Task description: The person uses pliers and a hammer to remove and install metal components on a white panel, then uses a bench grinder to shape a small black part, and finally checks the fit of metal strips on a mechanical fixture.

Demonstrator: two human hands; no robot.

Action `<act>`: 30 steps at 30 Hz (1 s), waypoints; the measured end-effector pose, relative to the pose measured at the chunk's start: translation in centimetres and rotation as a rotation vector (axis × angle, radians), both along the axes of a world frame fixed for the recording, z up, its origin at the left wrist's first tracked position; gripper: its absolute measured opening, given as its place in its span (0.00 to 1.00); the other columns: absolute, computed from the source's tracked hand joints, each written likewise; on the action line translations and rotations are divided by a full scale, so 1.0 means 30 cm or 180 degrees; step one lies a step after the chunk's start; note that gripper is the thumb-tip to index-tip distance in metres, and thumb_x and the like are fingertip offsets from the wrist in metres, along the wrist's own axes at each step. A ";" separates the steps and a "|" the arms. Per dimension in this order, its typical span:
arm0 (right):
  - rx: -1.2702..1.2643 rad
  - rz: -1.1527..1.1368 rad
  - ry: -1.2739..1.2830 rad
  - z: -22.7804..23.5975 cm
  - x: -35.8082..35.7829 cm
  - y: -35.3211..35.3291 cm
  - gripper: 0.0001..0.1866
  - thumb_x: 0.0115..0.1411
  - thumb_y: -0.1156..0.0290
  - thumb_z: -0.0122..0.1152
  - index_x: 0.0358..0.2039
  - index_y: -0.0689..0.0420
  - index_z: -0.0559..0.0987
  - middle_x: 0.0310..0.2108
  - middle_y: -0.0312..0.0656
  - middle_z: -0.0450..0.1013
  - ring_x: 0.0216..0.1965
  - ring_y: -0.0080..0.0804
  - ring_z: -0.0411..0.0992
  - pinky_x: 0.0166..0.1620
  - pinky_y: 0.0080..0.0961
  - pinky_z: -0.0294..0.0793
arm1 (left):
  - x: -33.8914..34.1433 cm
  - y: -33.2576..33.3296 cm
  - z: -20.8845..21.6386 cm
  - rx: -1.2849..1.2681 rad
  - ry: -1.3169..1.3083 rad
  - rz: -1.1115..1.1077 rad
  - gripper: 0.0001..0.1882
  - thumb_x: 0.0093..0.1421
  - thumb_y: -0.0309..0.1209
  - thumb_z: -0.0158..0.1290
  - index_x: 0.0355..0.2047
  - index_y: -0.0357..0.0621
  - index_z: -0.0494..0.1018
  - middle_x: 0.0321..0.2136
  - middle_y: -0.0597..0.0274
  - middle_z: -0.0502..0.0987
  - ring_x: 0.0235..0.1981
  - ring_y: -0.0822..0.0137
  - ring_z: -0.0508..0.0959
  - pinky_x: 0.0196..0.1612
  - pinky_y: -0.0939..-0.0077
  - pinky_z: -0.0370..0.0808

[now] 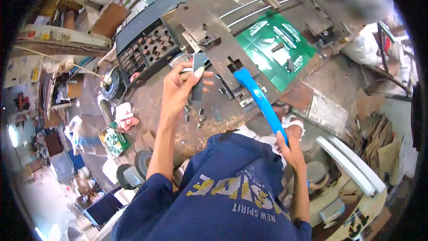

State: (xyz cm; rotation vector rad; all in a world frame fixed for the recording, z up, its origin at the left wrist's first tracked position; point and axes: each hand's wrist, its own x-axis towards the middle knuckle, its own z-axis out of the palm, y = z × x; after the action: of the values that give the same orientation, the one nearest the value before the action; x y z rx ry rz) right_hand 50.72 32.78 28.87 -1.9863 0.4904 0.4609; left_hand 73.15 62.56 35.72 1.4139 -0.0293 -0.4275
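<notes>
My left hand (pixel 178 88) is raised over the workbench and pinches a flat grey metal strip (pixel 197 93) between thumb and fingers. The strip stands roughly upright, and I cannot tell whether it touches anything beyond my hand. My right hand (pixel 292 149) is wrapped round the lower end of a long blue lever handle (pixel 263 105). That lever's upper end meets a dark metal bench fixture (pixel 218 35) with a slot cut in it. Several small metal pieces (pixel 200 118) lie on the bench below my left hand.
An opened dark case (pixel 147 47) of round metal parts stands at the far left of the bench. A green printed sheet (pixel 276 49) lies right of the fixture, near two metal rods (pixel 254 11). A bench grinder (pixel 142 163) sits at near left; pale rails (pixel 347 167) stick out at right.
</notes>
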 end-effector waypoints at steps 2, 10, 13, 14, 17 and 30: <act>0.0797 -0.0115 0.0438 -0.029 0.023 -0.019 0.28 0.68 0.47 0.46 0.37 0.64 0.76 0.22 0.44 0.74 0.22 0.30 0.73 0.28 0.28 0.73 | 0.025 -0.002 -0.015 0.0010 0.0014 0.0019 0.14 0.65 0.29 0.53 0.47 0.33 0.69 0.39 0.47 0.81 0.34 0.63 0.83 0.36 0.74 0.80; 0.0425 -0.0032 0.0647 -0.018 0.087 -0.024 0.28 0.67 0.47 0.49 0.32 0.65 0.77 0.22 0.37 0.68 0.28 0.27 0.67 0.34 0.31 0.67 | 0.174 -0.011 -0.012 0.0119 0.0099 -0.0166 0.18 0.66 0.33 0.52 0.52 0.32 0.74 0.38 0.57 0.81 0.37 0.74 0.77 0.42 0.79 0.73; 0.0145 -0.0010 0.0435 0.108 0.145 0.019 0.30 0.67 0.46 0.48 0.39 0.68 0.76 0.27 0.43 0.71 0.33 0.31 0.67 0.39 0.34 0.67 | 0.261 0.020 -0.008 -0.0527 0.0178 0.0274 0.20 0.66 0.34 0.52 0.54 0.33 0.72 0.41 0.57 0.80 0.41 0.74 0.75 0.47 0.78 0.71; 0.0106 0.0025 0.0374 0.141 0.168 0.023 0.31 0.67 0.46 0.48 0.42 0.69 0.76 0.29 0.46 0.72 0.35 0.32 0.68 0.41 0.34 0.67 | 0.297 0.015 -0.021 -0.0345 0.0027 0.0485 0.21 0.65 0.34 0.54 0.54 0.33 0.73 0.42 0.57 0.79 0.42 0.73 0.75 0.48 0.78 0.71; -0.0086 0.0369 0.1492 0.267 0.259 0.007 0.35 0.67 0.43 0.45 0.47 0.69 0.75 0.35 0.55 0.74 0.40 0.41 0.70 0.47 0.37 0.67 | 0.391 0.044 -0.129 0.1417 -0.0868 0.0516 0.16 0.58 0.25 0.60 0.47 0.35 0.78 0.38 0.60 0.80 0.36 0.73 0.76 0.43 0.79 0.72; -0.0391 0.0485 0.2251 0.392 0.374 0.061 0.36 0.67 0.45 0.46 0.53 0.72 0.70 0.42 0.65 0.72 0.45 0.56 0.69 0.52 0.45 0.66 | 0.527 -0.015 -0.355 0.2355 -0.2751 0.0339 0.13 0.50 0.15 0.59 0.36 0.41 0.83 0.27 0.58 0.81 0.26 0.64 0.76 0.33 0.74 0.72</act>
State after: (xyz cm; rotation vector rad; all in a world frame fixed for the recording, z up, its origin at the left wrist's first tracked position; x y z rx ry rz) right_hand 61.95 34.61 40.61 -1.9480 0.8148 1.2714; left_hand 88.95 62.10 25.07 2.2288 -0.5385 0.3345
